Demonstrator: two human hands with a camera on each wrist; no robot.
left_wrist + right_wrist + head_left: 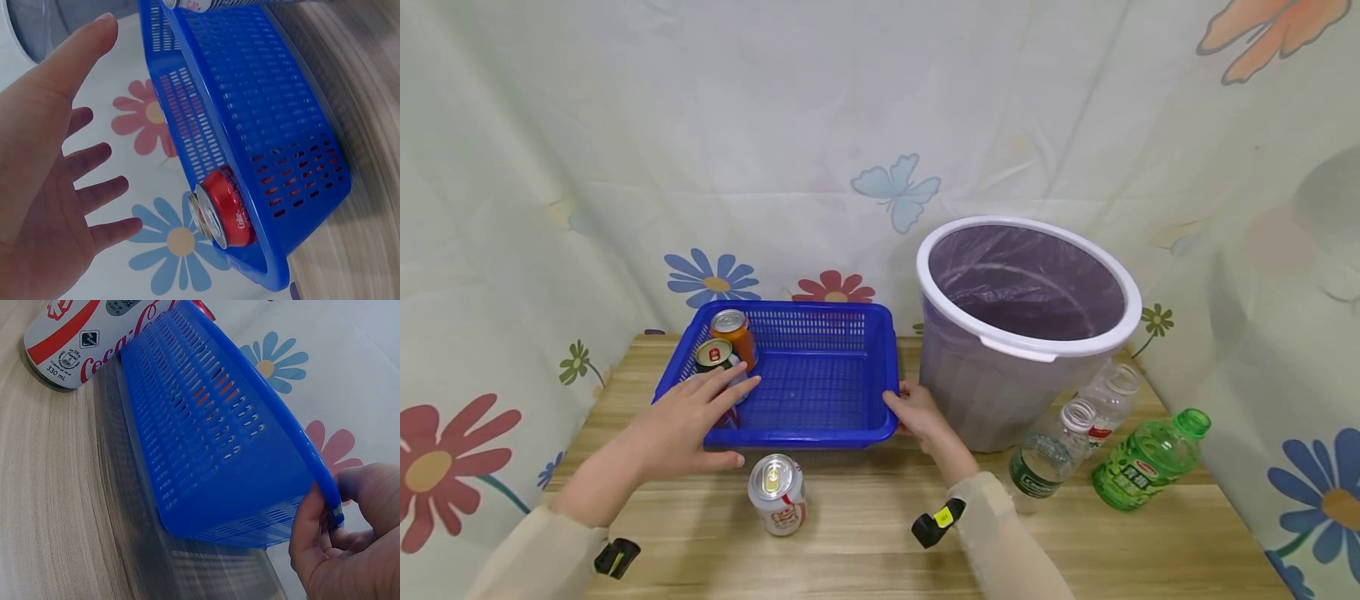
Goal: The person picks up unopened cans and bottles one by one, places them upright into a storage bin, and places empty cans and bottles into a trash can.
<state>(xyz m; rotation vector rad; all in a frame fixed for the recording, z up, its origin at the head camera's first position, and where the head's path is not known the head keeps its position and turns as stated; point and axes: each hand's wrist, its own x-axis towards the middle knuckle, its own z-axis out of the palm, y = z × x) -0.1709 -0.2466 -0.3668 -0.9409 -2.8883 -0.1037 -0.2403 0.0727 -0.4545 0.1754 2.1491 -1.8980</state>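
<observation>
**Operator:** Both hands are at the blue basket [820,375]. Right hand [917,417] pinches its near right corner at the rim, thumb over the edge, fingers curled under; I read that as steadying it against sliding on the wooden table [865,533]

**Colleague:** And your left?

**Operator:** Left hand [688,417] is released, fingers straight and spread over the basket's near left corner, gripping nothing. Just under its fingertips is a red can [226,212] lying against the basket wall; a green can [715,354] and an orange can [733,332] stand beyond it

**Colleague:** Anything outside?

**Operator:** A white-and-red can [777,493] stands between my wrists, near the basket's front. Right of my right hand sits the lined bin [1026,325], with two clear bottles [1052,450] and a green bottle [1150,458] lying beside it
</observation>
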